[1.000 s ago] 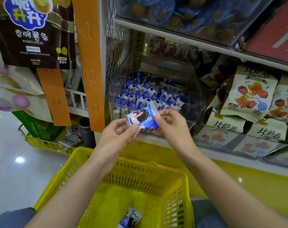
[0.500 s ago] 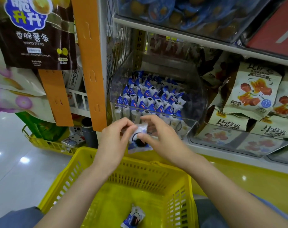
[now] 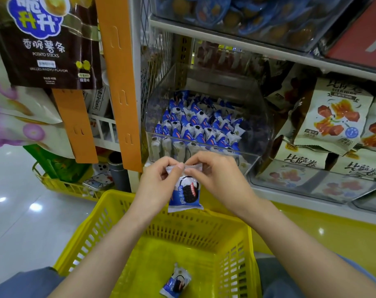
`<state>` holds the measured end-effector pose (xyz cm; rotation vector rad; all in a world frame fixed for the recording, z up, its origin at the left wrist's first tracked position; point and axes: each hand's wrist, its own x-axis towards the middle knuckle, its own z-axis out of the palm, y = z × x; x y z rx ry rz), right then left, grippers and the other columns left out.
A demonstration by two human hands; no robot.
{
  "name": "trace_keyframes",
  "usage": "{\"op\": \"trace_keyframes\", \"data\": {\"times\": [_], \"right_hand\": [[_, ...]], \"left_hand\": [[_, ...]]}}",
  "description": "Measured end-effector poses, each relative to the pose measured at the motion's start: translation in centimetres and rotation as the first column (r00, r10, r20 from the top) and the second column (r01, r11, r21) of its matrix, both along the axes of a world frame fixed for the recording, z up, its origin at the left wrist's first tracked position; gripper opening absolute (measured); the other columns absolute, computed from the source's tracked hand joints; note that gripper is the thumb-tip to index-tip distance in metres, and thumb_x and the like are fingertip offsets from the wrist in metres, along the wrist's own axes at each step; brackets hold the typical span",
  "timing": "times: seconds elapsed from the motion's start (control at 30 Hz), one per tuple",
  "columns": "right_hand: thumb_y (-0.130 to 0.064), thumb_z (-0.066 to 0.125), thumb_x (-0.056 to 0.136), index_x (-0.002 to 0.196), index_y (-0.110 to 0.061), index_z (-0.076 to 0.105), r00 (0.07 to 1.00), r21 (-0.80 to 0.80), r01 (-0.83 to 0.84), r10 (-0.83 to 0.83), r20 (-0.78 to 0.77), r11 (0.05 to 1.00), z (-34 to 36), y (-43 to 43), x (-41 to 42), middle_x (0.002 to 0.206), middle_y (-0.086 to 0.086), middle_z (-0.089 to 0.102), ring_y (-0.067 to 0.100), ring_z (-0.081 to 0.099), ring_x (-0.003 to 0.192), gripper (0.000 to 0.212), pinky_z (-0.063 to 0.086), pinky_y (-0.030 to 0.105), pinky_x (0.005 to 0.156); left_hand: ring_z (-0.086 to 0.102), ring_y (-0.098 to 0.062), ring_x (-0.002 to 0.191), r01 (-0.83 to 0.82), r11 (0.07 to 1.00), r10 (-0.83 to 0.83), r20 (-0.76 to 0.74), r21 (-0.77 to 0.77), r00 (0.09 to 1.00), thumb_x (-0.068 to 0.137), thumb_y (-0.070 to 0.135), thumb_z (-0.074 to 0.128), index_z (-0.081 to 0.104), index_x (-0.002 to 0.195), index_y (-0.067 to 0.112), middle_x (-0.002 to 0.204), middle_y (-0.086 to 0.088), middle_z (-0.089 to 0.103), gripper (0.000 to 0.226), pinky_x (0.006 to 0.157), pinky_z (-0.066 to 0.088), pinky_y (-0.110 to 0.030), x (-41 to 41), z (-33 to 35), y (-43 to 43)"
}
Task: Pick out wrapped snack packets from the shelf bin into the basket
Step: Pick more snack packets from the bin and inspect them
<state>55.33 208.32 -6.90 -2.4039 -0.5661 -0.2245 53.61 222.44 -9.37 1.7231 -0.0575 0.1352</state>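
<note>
Packet (image 3: 185,191) now hangs upright vs 0.5 s ago — left hand (image 3: 156,183) & right hand (image 3: 218,179) pinch its top over basket (image 3: 109,214) far rim — release both together, w/ packet past the rim.

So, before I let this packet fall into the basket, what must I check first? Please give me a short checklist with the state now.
1. Grip: ok. The left hand and right hand both pinch the top seal of the held packet.
2. Out of the shelf bin: ok. The held packet hangs below its front wall.
3. Over the basket opening: cannot tell. Its lower edge overlaps the far rim in this view.
4. Room in the basket: ok. Only one loose packet lies on its floor.
5. Top seal intact: cannot tell. Fingers cover it.
</note>
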Motion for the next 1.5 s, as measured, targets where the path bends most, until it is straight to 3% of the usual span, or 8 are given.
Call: {"op": "trace_keyframes", "data": {"times": [0.23, 0.43, 0.6, 0.77, 0.97, 1.1, 1.27, 1.5], "right_hand": [[-0.019, 0.063, 0.086, 0.086, -0.019, 0.063, 0.984, 0.286, 0.092, -0.131, 0.122, 0.954, 0.9, -0.2, -0.3, 0.079, -0.012, 0.062, 0.002, 0.058, 0.076, 0.0, 0.048, 0.016, 0.066], [-0.009, 0.058, 0.089, 0.092, -0.016, 0.056, 0.942, 0.449, 0.038, -0.182, 0.282, 0.893, 1.3, -0.4, -0.5, 0.087, -0.006, 0.059, -0.005, 0.057, 0.083, 0.008, 0.046, 0.008, 0.071], [-0.011, 0.063, 0.084, 0.087, -0.011, 0.065, 0.936, 0.14, -0.078, 0.024, 0.351, 0.987, 0.6, -0.4, -1.2, 0.103, -0.003, 0.058, 0.007, 0.052, 0.1, 0.004, 0.043, 0.02, 0.086], [-0.015, 0.064, 0.083, 0.091, -0.009, 0.07, 0.881, -0.206, -0.162, 0.235, 0.409, 0.965, 0.3, 0.1, -1.3, 0.105, 0.007, 0.063, 0.021, 0.056, 0.099, 0.012, 0.046, 0.03, 0.079], [-0.031, 0.055, 0.089, 0.116, -0.026, 0.047, 0.989, 0.369, 0.112, -0.069, -0.129, 0.923, 0.6, 1.3, -1.5, 0.104, -0.014, 0.055, -0.007, 0.053, 0.091, 0.028, 0.044, 0.009, 0.078], [-0.025, 0.051, 0.094, 0.112, -0.015, 0.062, 0.886, 0.526, 0.208, 0.069, -0.458, 0.825, 0.6, 1.0, -0.8, 0.106, 0.003, 0.068, 0.01, 0.062, 0.091, 0.024, 0.049, 0.028, 0.078], [-0.016, 0.057, 0.09, 0.106, -0.005, 0.058, 0.8, 0.715, 0.376, 0.183, -0.571, 0.589, 0.3, 1.1, -0.6, 0.098, 0.01, 0.071, 0.019, 0.069, 0.083, 0.019, 0.056, 0.034, 0.081], [-0.014, 0.06, 0.088, 0.107, 0.001, 0.053, 0.807, 0.703, 0.372, 0.163, -0.568, 0.606, 0.2, 1.2, -0.9, 0.103, 0.017, 0.068, 0.017, 0.068, 0.083, 0.025, 0.056, 0.022, 0.066]], "left_hand": [[0.054, 0.002, 0.07, -0.173, 0.985, 0.168, 0.133, 0.023, 0.977, 0.087, 0.017, 0.062, 0.051, 0.081, 0.023, 0.08, 0.007, 0.057, 0.014, 0.065, 0.043, -0.01, 0.0, 0.4, 0.1], [0.059, -0.007, 0.079, -0.042, 0.999, 0.042, -0.005, -0.032, 0.999, 0.096, 0.028, 0.042, 0.063, 0.085, 0.022, 0.078, 0.004, 0.063, 0.025, 0.073, 0.046, -0.022, -0.3, 1.2, 0.5], [0.064, -0.015, 0.088, 0.028, 0.905, -0.112, -0.173, -0.425, 0.978, 0.082, 0.051, 0.04, 0.066, 0.096, 0.017, 0.087, 0.0, 0.07, 0.046, 0.076, 0.05, -0.029, -0.1, 2.0, 0.6], [0.062, -0.018, 0.101, -0.056, 0.928, 0.001, -0.149, -0.368, 0.989, 0.09, 0.022, 0.057, 0.065, 0.106, 0.013, 0.103, -0.003, 0.069, 0.02, 0.096, 0.046, -0.039, -0.2, 1.9, 1.0], [0.063, -0.01, 0.105, -0.011, 0.946, -0.011, -0.068, -0.323, 0.998, 0.094, 0.018, 0.05, 0.061, 0.117, 0.02, 0.109, 0.004, 0.07, 0.026, 0.094, 0.048, -0.034, -0.1, 2.0, 1.0], [0.062, -0.004, 0.098, 0.037, 0.978, -0.032, 0.031, -0.205, 0.999, 0.091, 0.014, 0.055, 0.058, 0.118, 0.019, 0.105, 0.009, 0.068, 0.028, 0.075, 0.049, -0.014, -0.3, 1.5, 0.5], [0.047, -0.002, 0.106, -0.195, 0.925, 0.073, 0.353, 0.325, 0.933, 0.079, 0.029, 0.068, 0.048, 0.117, 0.027, 0.11, 0.015, 0.048, 0.043, 0.091, 0.037, -0.016, -0.7, 0.7, 0.3], [0.044, 0.018, 0.098, -0.184, 0.919, 0.053, 0.354, 0.348, 0.934, 0.084, 0.024, 0.064, 0.055, 0.104, 0.025, 0.099, 0.023, 0.05, 0.022, 0.078, 0.031, 0.003, -0.4, 0.5, 0.7]]}}
